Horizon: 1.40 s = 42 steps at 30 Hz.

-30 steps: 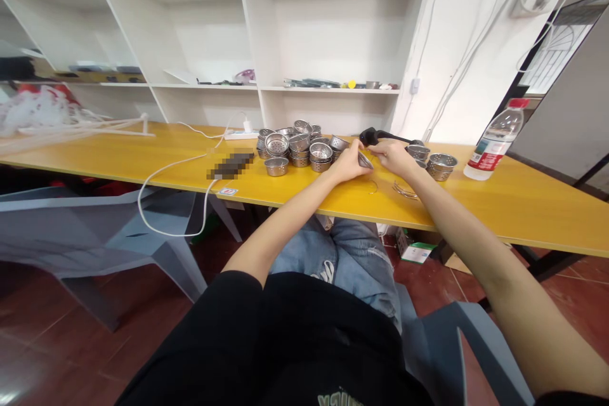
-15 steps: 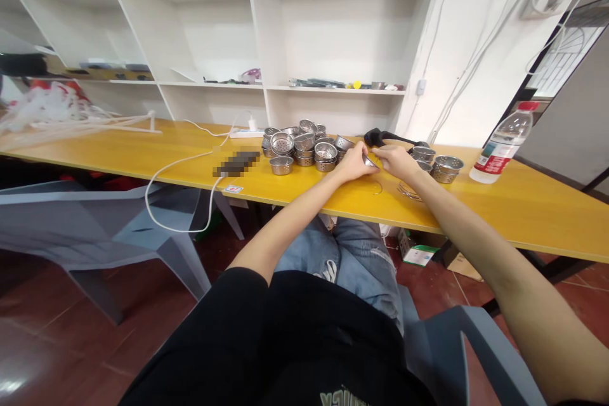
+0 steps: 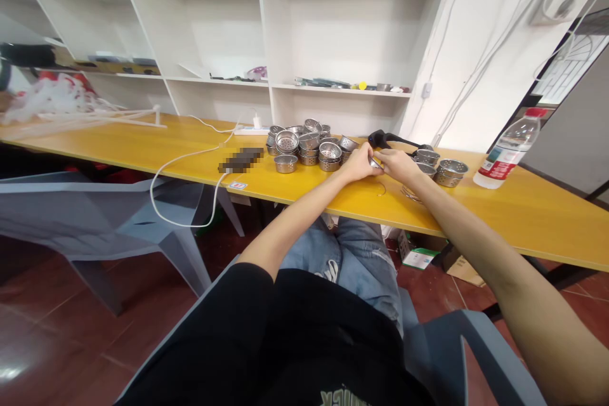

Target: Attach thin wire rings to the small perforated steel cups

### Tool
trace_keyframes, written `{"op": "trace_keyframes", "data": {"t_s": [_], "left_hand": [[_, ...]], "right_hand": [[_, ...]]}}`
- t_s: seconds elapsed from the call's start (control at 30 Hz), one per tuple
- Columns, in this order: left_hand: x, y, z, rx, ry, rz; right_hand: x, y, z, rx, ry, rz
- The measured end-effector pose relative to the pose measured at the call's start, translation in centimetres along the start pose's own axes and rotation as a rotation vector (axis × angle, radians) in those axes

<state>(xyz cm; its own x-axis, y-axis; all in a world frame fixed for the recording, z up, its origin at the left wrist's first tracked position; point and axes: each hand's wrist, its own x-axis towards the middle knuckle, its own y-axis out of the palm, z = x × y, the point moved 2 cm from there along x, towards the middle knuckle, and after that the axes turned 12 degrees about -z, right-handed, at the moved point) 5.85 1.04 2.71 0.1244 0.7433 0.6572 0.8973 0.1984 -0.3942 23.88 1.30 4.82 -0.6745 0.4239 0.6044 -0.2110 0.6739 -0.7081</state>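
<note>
My left hand (image 3: 358, 163) is closed around a small shiny metal cup (image 3: 375, 163), tilted and mostly hidden by the fingers. Right beside it, the fingers of my right hand (image 3: 396, 164) are pinched together at the cup's edge; whatever they hold is too small to make out. A thin curved wire (image 3: 382, 189) lies on the table below the hands. Several bent wires (image 3: 410, 194) lie under my right wrist. To the left stands a pile of perforated metal cups (image 3: 309, 141), and to the right are stacked more cups (image 3: 451, 172).
A water bottle (image 3: 510, 148) with a red cap stands on the yellow table (image 3: 537, 216) at the right. Behind the hands lies a black object (image 3: 379, 138) with a strap. A white cable (image 3: 153, 185) loops over the front edge by a blurred dark object (image 3: 241, 160).
My right hand has come closer to my left, and its fingers now meet the cup's edge. The whole view has shifted slightly.
</note>
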Motion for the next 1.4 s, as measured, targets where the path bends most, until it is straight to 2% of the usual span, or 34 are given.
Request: {"op": "trace_keyframes", "data": {"t_s": [0.3, 0.7, 1.03, 1.4], "left_hand": [[0.2, 0.1, 0.2, -0.017, 0.008, -0.002], [0.2, 0.2, 0.4, -0.035, 0.029, -0.011], [0.2, 0.0, 0.3, -0.047, 0.031, -0.01], [0.2, -0.3, 0.4, -0.07, -0.017, 0.005]], "right_hand": [[0.0, 0.4, -0.1, -0.015, -0.022, 0.023], [0.6, 0.2, 0.5, -0.088, 0.024, 0.107], [0.5, 0.1, 0.9, -0.121, 0.017, 0.108], [0.3, 0.1, 1.1, -0.066, 0.027, 0.05]]}}
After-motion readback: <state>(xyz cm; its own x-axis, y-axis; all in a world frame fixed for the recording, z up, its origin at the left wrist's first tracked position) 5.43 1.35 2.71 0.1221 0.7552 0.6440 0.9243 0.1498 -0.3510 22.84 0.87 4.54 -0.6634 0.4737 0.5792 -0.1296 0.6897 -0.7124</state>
